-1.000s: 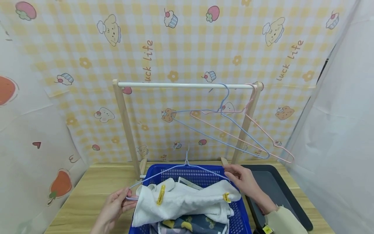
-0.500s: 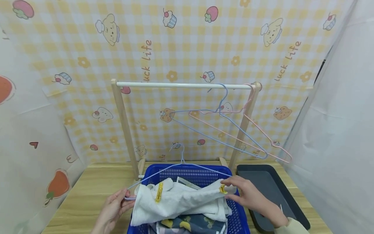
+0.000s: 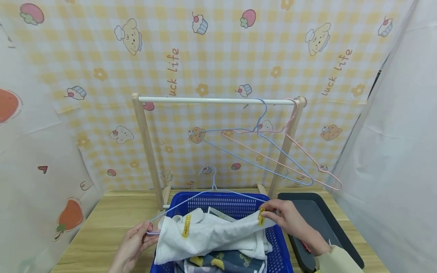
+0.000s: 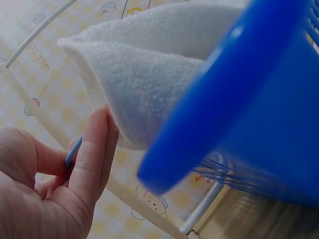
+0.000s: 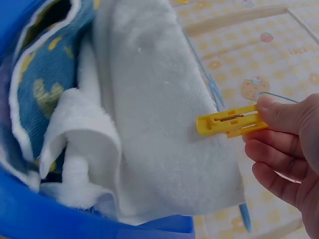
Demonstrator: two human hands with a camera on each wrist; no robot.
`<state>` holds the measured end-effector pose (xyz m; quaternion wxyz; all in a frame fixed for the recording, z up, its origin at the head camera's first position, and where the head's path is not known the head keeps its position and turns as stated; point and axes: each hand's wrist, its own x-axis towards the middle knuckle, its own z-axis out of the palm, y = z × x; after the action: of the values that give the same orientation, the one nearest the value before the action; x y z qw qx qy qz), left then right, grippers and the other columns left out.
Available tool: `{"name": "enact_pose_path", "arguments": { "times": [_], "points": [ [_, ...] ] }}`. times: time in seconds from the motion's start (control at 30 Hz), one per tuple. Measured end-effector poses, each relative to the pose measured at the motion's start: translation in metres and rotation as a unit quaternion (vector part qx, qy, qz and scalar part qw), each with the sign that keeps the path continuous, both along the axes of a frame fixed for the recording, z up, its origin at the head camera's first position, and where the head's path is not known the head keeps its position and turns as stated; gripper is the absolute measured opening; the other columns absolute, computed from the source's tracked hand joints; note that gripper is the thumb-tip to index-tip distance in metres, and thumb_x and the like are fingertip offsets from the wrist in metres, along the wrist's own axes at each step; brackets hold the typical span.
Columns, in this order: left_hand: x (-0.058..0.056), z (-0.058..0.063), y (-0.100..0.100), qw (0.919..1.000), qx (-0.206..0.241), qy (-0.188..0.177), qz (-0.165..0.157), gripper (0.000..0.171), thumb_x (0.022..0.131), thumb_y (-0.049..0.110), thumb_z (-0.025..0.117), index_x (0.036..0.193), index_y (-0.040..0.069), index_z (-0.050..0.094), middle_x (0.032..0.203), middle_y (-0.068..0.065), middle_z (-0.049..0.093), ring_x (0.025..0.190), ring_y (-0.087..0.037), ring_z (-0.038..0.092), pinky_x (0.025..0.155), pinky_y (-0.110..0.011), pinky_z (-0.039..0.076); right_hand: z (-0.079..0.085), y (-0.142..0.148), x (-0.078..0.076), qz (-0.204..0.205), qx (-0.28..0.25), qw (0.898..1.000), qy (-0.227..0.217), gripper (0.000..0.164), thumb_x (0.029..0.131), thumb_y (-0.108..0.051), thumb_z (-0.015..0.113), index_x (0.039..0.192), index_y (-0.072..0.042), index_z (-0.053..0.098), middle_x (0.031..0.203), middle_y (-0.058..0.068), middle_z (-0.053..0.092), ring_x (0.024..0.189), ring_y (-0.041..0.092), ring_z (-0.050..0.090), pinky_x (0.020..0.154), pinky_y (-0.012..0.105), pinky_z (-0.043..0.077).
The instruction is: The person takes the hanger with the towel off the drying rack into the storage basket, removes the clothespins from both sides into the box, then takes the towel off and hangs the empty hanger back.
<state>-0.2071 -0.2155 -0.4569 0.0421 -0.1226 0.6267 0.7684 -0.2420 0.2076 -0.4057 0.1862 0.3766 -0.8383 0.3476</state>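
A white towel [image 3: 211, 235] hangs folded over the bottom bar of a light blue hanger [image 3: 191, 200], above the blue basket. My left hand [image 3: 136, 237] grips the hanger's left corner; in the left wrist view the blue wire [image 4: 74, 151] shows between thumb and fingers, close by the towel's edge. With thumb and fingers my right hand [image 3: 285, 216] pinches a yellow clothespin [image 5: 232, 121], whose other end sits on the towel's upper edge near the right side. A second yellow clothespin [image 3: 186, 226] is clipped to the towel further left.
The blue basket [image 3: 282, 250] holds more towels, one dark with yellow patterns [image 3: 225, 261]. Behind it stands a rack with a white rail [image 3: 191, 99], bearing a blue hanger [image 3: 235, 154] and a pink hanger [image 3: 307, 151]. A dark tray [image 3: 317, 212] lies at the right.
My right hand has moved from beside the hanger's right end onto the right clothespin and turned it from slanted to nearly upright. The hanger's hook has swung leftward. My left hand keeps its hold.
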Motion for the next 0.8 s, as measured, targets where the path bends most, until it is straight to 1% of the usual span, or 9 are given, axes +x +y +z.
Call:
{"name": "enact_pose_path", "arguments": {
  "times": [0.1,0.2,0.4,0.5,0.6,0.7,0.8],
  "points": [
    [0.0,-0.002,-0.001,1.0,0.0,0.008,0.0,0.035,0.103,0.012,0.031,0.075,0.008,0.051,0.071,0.0,0.063,0.068,-0.007,0.065,0.069,-0.022,0.057,0.002,0.001,-0.001,-0.024,-0.025,0.999,-0.023,0.015,0.081,0.001,0.069,0.089,-0.013,0.07,0.079,-0.004,0.067,0.058,0.005,0.055,0.046,0.019,0.047],
    [0.001,-0.003,-0.001,0.9999,-0.003,0.013,0.001,0.034,0.103,0.012,0.032,0.076,0.007,0.051,0.072,-0.001,0.063,0.068,-0.007,0.065,0.069,-0.022,0.057,0.004,0.001,0.001,-0.047,-0.04,0.997,-0.045,0.015,0.082,0.001,0.069,0.089,-0.012,0.071,0.08,-0.003,0.068,0.058,0.007,0.057,0.047,0.02,0.048],
    [0.0,-0.002,0.0,0.9999,0.002,-0.006,0.009,0.036,0.104,0.011,0.03,0.075,0.006,0.051,0.072,-0.003,0.064,0.069,-0.009,0.065,0.071,-0.023,0.057,0.013,0.003,0.003,-0.067,-0.056,0.995,-0.045,0.015,0.082,0.001,0.068,0.092,-0.009,0.07,0.079,0.0,0.069,0.058,0.005,0.057,0.043,0.021,0.045],
    [-0.001,-0.001,0.0,0.9999,-0.001,-0.011,0.012,0.035,0.103,0.01,0.03,0.076,0.005,0.051,0.073,-0.004,0.064,0.069,-0.01,0.065,0.071,-0.023,0.057,0.018,0.008,0.003,-0.105,-0.059,0.99,-0.067,0.012,0.084,-0.003,0.068,0.096,-0.004,0.069,0.078,-0.001,0.068,0.062,0.004,0.06,0.047,0.021,0.049],
    [-0.001,-0.001,0.0,0.9998,-0.003,-0.015,0.015,0.035,0.103,0.01,0.03,0.077,0.005,0.051,0.074,-0.004,0.064,0.069,-0.01,0.065,0.071,-0.023,0.057,0.022,0.019,0.002,-0.155,-0.066,0.983,-0.079,0.015,0.083,-0.006,0.07,0.098,-0.001,0.068,0.075,-0.002,0.065,0.062,0.005,0.06,0.052,0.021,0.053],
    [-0.001,-0.001,0.0,0.9997,-0.005,-0.019,0.015,0.035,0.104,0.011,0.031,0.077,0.005,0.051,0.074,-0.004,0.064,0.069,-0.01,0.065,0.07,-0.023,0.057,0.024,0.031,0.002,-0.188,-0.075,0.977,-0.075,0.018,0.081,-0.004,0.072,0.099,-0.001,0.069,0.071,-0.003,0.06,0.06,0.004,0.057,0.053,0.02,0.053],
    [-0.001,-0.002,0.0,0.9997,-0.008,-0.02,0.015,0.035,0.104,0.012,0.031,0.076,0.005,0.051,0.074,-0.004,0.064,0.069,-0.01,0.065,0.071,-0.023,0.057,0.025,0.042,0.003,-0.201,-0.072,0.976,-0.055,0.02,0.079,-0.002,0.073,0.099,-0.002,0.069,0.07,-0.004,0.055,0.058,0.003,0.052,0.051,0.018,0.05]
  ]
}}
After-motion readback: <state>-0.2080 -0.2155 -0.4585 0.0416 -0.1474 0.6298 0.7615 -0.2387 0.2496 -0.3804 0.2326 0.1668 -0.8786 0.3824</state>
